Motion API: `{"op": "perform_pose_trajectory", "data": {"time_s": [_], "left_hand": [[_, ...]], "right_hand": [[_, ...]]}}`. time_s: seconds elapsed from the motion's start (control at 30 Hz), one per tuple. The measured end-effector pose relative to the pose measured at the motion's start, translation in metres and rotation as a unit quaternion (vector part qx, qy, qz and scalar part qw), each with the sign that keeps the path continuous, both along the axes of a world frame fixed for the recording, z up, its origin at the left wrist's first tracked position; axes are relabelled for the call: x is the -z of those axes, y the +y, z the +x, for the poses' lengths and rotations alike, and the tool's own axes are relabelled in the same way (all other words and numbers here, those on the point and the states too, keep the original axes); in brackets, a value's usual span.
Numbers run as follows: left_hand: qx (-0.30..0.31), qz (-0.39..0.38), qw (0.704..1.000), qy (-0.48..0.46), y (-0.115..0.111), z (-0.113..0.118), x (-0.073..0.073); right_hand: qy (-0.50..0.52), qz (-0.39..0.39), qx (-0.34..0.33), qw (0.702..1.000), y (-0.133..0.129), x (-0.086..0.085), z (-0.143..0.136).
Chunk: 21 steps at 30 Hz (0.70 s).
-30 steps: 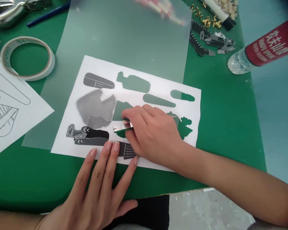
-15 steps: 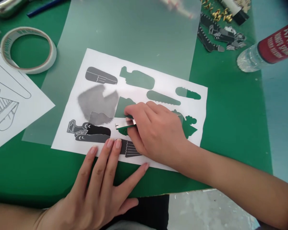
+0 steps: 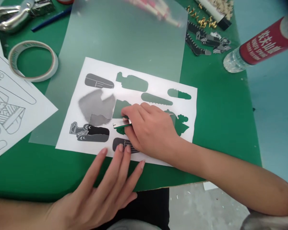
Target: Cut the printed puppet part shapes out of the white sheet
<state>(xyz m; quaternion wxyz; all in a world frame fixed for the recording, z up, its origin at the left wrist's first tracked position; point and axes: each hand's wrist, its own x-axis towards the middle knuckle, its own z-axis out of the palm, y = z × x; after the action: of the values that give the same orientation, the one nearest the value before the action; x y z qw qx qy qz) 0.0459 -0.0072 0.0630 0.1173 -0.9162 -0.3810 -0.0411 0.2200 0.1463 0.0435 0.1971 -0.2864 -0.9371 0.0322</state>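
Observation:
A white sheet (image 3: pixel 132 95) with cut-out openings and dark printed shapes lies on a translucent sheet (image 3: pixel 124 41). My right hand (image 3: pixel 153 131) is closed around a small metal tool (image 3: pixel 121 123), whose flat end points left over the middle of the white sheet. What the fingers grip inside the palm is hidden. My left hand (image 3: pixel 105 188) is spread, holding nothing, its fingertips at the lower edge of the sheet beside a dark rounded shape (image 3: pixel 117 144). A dark printed figure (image 3: pixel 93 135) shows at the sheet's lower left.
A tape roll (image 3: pixel 53 65) and line-drawn paper (image 3: pixel 38 108) lie left. Behind are a metal punch (image 3: pixel 14 19) and blue stick (image 3: pixel 51 19). Dark cut pieces (image 3: pixel 211 40), brass fasteners (image 3: pixel 204 22), a black-capped tube (image 3: pixel 213 14) and a red-labelled bottle (image 3: pixel 261 44) stand or lie at right.
The view has shifted a little. My left fingers have slid right along the lower edge, uncovering the left end of the dark rounded shape. My right hand keeps its grip on the tool.

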Motion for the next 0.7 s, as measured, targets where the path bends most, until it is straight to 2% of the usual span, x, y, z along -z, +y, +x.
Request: {"op": "perform_pose_trajectory", "data": {"time_s": [0.1,0.27,0.7], "left_hand": [[0.028,-0.007,0.999,-0.034,0.003,0.002,0.004],[0.013,-0.032,0.997,-0.069,0.005,0.005,0.012],[-0.018,-0.040,0.992,-0.121,0.007,0.007,0.012]], "right_hand": [[0.001,0.002,0.000,1.000,0.000,0.001,0.000],[0.001,0.002,-0.001,1.000,0.000,0.002,0.000],[0.012,-0.008,-0.005,1.000,0.001,0.000,0.001]]}}
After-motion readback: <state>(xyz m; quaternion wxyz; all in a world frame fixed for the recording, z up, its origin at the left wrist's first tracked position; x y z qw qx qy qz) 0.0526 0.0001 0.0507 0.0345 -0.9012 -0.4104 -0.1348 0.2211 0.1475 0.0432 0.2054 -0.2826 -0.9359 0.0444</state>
